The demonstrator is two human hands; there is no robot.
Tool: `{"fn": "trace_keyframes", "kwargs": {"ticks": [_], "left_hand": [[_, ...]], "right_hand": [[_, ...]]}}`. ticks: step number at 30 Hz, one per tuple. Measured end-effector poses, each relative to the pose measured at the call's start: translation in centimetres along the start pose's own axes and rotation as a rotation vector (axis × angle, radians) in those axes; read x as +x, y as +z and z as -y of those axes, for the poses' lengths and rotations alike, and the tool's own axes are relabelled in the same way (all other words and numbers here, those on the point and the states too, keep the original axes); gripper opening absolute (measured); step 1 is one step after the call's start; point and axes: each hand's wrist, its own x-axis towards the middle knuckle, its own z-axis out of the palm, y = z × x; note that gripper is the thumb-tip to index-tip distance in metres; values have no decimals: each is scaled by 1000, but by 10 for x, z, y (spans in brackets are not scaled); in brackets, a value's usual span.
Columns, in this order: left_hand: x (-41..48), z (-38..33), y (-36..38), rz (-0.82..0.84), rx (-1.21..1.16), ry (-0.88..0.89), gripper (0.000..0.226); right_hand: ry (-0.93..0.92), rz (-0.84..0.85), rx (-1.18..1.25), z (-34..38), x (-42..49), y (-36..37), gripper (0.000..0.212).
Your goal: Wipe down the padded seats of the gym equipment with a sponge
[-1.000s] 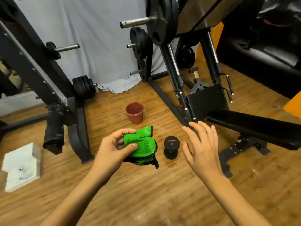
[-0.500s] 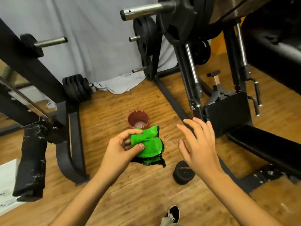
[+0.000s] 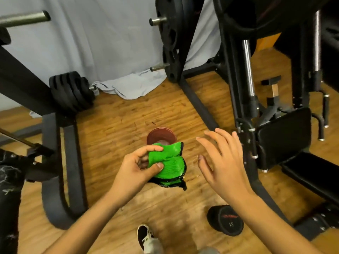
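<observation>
My left hand [image 3: 136,167] pinches a fluffy green sponge [image 3: 169,164] with black edging between thumb and fingers, held in the air just above a brown cup [image 3: 161,135] on the floor. My right hand [image 3: 222,158] hovers to the right of the sponge, fingers spread and holding nothing. A black padded seat block [image 3: 283,136] and a long black padded bench [image 3: 311,176] of the machine lie to the right of my right hand.
A black 15 dumbbell [image 3: 226,219] stands on the wooden floor near my shoe [image 3: 145,235]. Weight plates [image 3: 70,90] and black frame legs [image 3: 64,162] stand at the left. A plate-loaded upright [image 3: 174,43] and a grey cloth backdrop [image 3: 102,43] are behind.
The view has moved forward and down: cup, dumbbell and machine pads appear closer. Both hands keep the same pose, the sponge now over the cup's near rim.
</observation>
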Motion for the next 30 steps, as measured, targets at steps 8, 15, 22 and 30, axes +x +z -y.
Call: {"fn": "trace_keyframes", "kwargs": {"ticks": [8,15,22,30], "left_hand": [[146,174,-20,-54,-27,-60,37],[252,357,8,-77,-49,-63,39],[329,503,26,-79,-68,-82,42],[382,584,21,-40,-72,-103,46]], "right_hand": [[38,63,94,-60,20,196,42],[25,164,115,-139,-5,370,39],[14,243,78,-203,-34,519,40],[15,384,-8,-241,-37,627,50]]}}
